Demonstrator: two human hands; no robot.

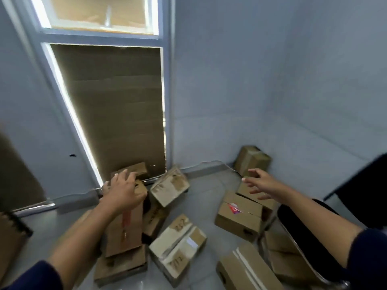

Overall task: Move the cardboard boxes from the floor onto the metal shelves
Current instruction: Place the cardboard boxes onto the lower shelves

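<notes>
Several brown cardboard boxes lie scattered on the grey floor in a room corner. My left hand (123, 190) reaches down over a tall upright box with a red strip (125, 229), fingers spread above its top edge; whether it touches is unclear. My right hand (262, 183) hovers open, fingers apart, above a flat box with a red sticker (238, 220). Between my hands sit a tilted box (170, 188) and a taped box marked with numbers (178, 243). One more box (252, 160) stands in the far corner. No metal shelves are in view.
A window frame (167, 101) backed with cardboard sheet rises straight ahead, with blue-grey walls on both sides. A dark panel (360, 178) juts in at the right. A curved metal edge (293, 237) runs by the boxes at lower right. A dark object (12, 233) sits at lower left.
</notes>
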